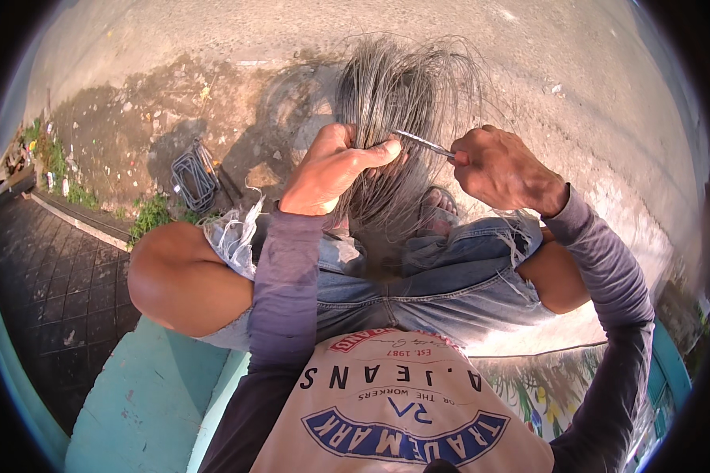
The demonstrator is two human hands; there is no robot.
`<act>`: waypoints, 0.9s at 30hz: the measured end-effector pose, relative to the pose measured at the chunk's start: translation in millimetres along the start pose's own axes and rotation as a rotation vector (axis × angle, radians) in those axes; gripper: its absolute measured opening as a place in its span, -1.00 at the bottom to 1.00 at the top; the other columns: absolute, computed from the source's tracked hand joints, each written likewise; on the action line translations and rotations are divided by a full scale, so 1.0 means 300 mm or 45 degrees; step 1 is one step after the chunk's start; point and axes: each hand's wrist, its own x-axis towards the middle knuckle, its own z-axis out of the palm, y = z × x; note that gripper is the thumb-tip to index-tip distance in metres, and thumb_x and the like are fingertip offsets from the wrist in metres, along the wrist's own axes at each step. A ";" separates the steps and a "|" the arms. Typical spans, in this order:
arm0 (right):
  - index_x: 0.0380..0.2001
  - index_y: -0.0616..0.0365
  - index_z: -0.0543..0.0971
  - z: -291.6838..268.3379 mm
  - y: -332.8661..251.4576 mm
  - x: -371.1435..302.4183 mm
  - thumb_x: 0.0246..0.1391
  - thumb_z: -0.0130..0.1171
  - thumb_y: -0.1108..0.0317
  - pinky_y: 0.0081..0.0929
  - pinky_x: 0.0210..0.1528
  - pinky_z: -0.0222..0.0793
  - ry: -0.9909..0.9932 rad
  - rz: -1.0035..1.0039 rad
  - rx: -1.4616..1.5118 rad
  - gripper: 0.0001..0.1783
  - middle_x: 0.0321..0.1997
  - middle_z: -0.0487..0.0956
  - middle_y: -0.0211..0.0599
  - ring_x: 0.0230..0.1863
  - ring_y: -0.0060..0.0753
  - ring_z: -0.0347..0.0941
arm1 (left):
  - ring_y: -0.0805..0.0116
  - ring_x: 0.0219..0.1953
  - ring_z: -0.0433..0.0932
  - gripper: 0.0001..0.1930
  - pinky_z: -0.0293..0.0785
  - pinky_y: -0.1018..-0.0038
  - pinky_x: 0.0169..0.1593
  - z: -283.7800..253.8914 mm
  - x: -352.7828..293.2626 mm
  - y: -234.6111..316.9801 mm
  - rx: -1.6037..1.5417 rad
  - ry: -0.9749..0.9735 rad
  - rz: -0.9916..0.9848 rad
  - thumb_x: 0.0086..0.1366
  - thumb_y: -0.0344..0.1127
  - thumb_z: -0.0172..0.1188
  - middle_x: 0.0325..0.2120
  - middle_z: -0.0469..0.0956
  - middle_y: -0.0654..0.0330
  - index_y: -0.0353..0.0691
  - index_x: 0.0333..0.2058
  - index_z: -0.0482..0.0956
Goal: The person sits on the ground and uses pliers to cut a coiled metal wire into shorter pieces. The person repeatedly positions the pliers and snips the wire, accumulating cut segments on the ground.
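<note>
A thick bundle of long, thin, grey-black wiry strands [386, 75] fans out in front of my knees, its loose ends spreading away and also hanging down between my feet. My left hand [335, 167] is closed around the middle of the bundle, thumb laid across the strands. In my right hand [503, 167], closed, is a knife-like tool [426, 143] with a slim metal blade and a reddish handle end. Its tip points left and reaches the strands just above my left thumb. Whether the blade cuts into them I cannot tell.
A looped coil of grey wire or cord [195, 180] lies on the dirt to the left, near small green weeds [151, 217]. My sandalled foot [439, 201] is below the strands. A turquoise ledge [146, 402] is at lower left, beside dark paving [63, 292].
</note>
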 end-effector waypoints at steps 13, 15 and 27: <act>-0.01 0.14 0.58 -0.006 -0.005 -0.002 0.20 0.38 0.15 -0.10 -0.03 0.52 -0.290 0.125 0.062 -0.60 -0.13 0.56 -0.21 -0.17 -0.07 0.57 | 0.44 -0.22 0.70 -0.79 0.55 0.46 -0.08 0.009 -0.002 0.016 0.038 0.045 0.019 0.29 -0.40 0.40 -0.26 0.78 0.14 -0.41 -0.16 0.78; -0.03 0.12 0.59 0.014 0.028 -0.013 0.20 0.38 0.12 -0.10 -0.03 0.51 -0.216 0.068 0.238 -0.60 -0.12 0.57 -0.21 -0.18 -0.07 0.58 | 0.44 -0.25 0.70 -0.80 0.54 0.46 -0.12 0.013 0.004 0.014 0.067 0.017 0.027 0.29 -0.40 0.43 -0.29 0.78 0.15 -0.41 -0.18 0.79; -0.15 0.08 0.61 -0.005 -0.037 0.013 0.22 0.29 0.26 -0.07 -0.18 0.53 -0.194 0.010 -0.079 -0.80 -0.21 0.59 -0.18 -0.24 -0.02 0.59 | 0.52 -0.33 0.64 -0.78 0.46 0.49 -0.23 0.014 0.010 0.014 0.056 0.005 0.042 0.26 -0.35 0.53 -0.36 0.78 0.18 -0.39 -0.21 0.82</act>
